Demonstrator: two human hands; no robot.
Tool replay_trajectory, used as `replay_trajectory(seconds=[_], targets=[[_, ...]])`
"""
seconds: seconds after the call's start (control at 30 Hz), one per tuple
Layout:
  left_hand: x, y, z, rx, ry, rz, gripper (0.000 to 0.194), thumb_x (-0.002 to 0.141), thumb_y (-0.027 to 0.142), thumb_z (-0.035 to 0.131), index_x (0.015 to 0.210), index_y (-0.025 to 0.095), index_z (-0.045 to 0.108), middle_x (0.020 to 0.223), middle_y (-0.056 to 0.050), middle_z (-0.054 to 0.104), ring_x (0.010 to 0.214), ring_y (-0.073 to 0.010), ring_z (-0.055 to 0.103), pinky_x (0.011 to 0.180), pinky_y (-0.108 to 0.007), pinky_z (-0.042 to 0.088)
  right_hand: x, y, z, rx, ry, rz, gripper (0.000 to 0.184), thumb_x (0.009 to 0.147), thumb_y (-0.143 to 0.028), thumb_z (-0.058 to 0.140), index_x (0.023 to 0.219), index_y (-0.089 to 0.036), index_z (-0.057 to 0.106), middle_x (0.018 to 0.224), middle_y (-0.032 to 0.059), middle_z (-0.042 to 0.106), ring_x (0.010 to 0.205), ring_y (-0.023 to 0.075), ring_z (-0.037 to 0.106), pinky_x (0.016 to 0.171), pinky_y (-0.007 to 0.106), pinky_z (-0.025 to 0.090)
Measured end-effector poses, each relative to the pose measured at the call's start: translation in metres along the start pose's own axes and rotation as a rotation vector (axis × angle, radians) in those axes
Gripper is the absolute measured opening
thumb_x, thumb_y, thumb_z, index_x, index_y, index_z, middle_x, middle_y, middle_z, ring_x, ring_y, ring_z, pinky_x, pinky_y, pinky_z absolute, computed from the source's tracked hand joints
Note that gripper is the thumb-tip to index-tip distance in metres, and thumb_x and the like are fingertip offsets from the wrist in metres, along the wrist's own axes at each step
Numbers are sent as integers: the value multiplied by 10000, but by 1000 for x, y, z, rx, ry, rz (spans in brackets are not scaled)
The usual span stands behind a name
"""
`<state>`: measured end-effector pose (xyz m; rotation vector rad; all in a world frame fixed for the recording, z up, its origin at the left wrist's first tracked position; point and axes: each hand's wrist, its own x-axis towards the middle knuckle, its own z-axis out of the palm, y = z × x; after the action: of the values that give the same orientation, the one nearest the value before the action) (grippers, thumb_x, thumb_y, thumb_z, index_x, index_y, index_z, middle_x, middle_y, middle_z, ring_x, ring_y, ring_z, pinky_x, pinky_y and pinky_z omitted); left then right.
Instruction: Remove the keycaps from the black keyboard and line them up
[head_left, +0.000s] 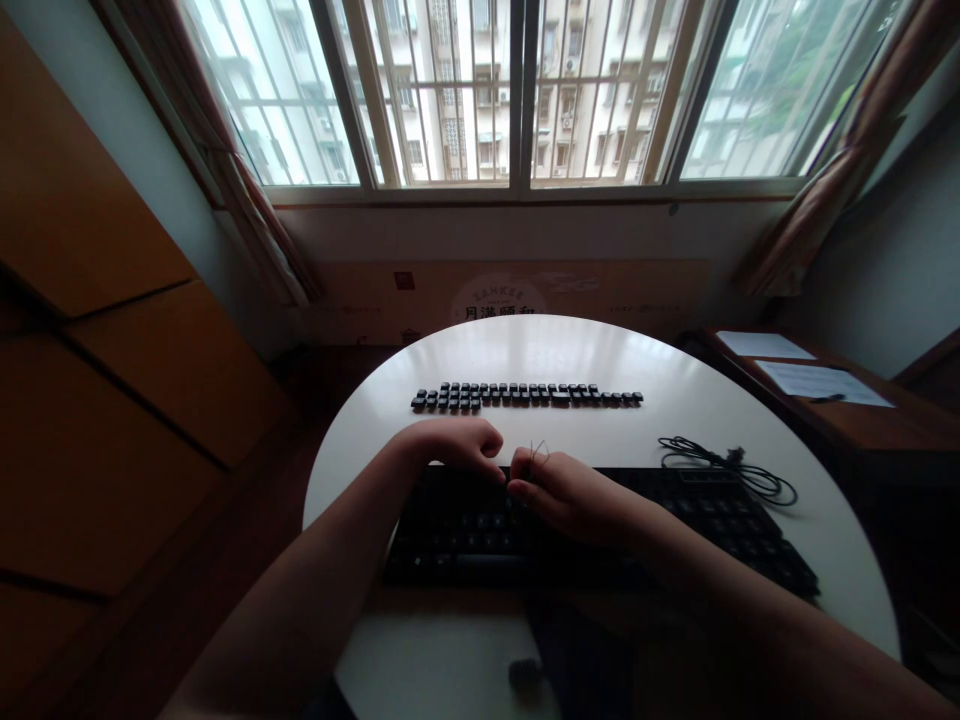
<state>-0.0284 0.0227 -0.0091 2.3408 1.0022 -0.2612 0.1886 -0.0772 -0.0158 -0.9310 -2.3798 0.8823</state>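
A black keyboard [480, 562] lies across the near part of the round white table, with both hands over its upper rows. My right hand [562, 488] is closed around a thin wire keycap puller [540, 450], whose bent wires stick up above the fingers. Fingers curled, my left hand [459, 442] is at the keyboard's back edge, its thumb close to the right fingertips. Whether it grips anything small is hidden. Behind the hands, several loose black keycaps [517, 394] are lined up in rows on the table.
The keyboard's coiled cable [757, 478] lies at the right on the white table [360, 450]. A dark round object [525, 674] shows near the front. Papers [821, 382] and a pen [828, 398] rest on a brown side table. Cabinets [135, 390] stand at left, a window beyond.
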Motion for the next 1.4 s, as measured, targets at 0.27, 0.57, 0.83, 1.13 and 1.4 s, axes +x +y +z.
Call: replay_trajectory(seconds=[0.27,0.57,0.83,1.13,1.4], targets=[[-4,7,-2,34,10,-22,405,690,551,672,633,198,483,566,49,445,537,-119,386,488,-270,240,1,-3,5,-121,-11,-107,127,971,-317,517,985,-196,551,813,40,648,668,170,553,617,264,365],[-6,14,-5,42,-11,-37,353,703,485,676,648,196,481,574,55,425,534,-113,369,492,-268,239,1,9,20,-10,191,-155,128,977,-309,466,907,-206,496,750,19,599,615,154,517,617,261,388],[-6,16,-6,59,-44,-38,346,729,491,670,667,197,499,587,49,447,550,-119,382,503,-268,259,-1,14,27,25,303,-167,159,964,-349,484,883,-212,482,670,-5,553,555,141,468,573,260,372],[-4,10,-4,28,-43,-25,348,756,484,667,671,191,499,600,46,470,559,-120,415,498,-249,282,5,17,26,172,488,-70,195,992,-360,433,879,-205,469,598,-46,461,513,122,418,526,242,335],[-12,17,-9,-301,111,225,329,832,480,653,929,167,625,813,3,587,743,-145,538,643,-249,435,5,15,12,15,512,27,162,990,-336,440,908,-204,487,626,-26,524,546,148,486,572,258,354]])
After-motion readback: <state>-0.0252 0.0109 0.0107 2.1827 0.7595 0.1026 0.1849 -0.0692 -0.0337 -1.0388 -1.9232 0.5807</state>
